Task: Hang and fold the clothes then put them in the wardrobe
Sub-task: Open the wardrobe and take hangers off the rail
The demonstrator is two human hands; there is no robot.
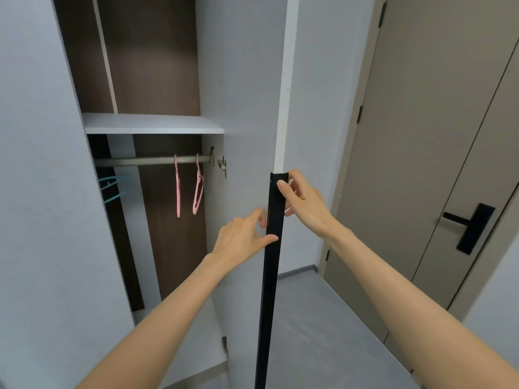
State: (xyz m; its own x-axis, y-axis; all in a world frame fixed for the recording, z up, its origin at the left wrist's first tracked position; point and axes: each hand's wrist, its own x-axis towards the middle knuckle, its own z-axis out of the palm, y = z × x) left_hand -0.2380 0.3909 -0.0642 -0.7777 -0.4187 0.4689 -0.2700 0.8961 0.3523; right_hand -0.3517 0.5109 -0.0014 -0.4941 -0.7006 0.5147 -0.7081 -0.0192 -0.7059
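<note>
Forearms reach forward to the handle (pixel 266 304), a black strip on the open door (pixel 241 94) edge. At its top the right hand (pixel 303 203) pinches it, thumb in front, fingers curled behind. Lower down, the left hand (pixel 241 237) grips it likewise. Ahead-left, the wardrobe (pixel 157 66) stands open: pink hangers (pixel 177 189) and a blue hanger (pixel 112 186) on the rail (pixel 134 160). Bare floor (pixel 323 332) lies to the right.

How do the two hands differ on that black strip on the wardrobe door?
The right hand grips the black strip at its top end; the left hand pinches it lower down. The right reaches from the strip's right, the left from its left. Both hold the same strip.
</note>
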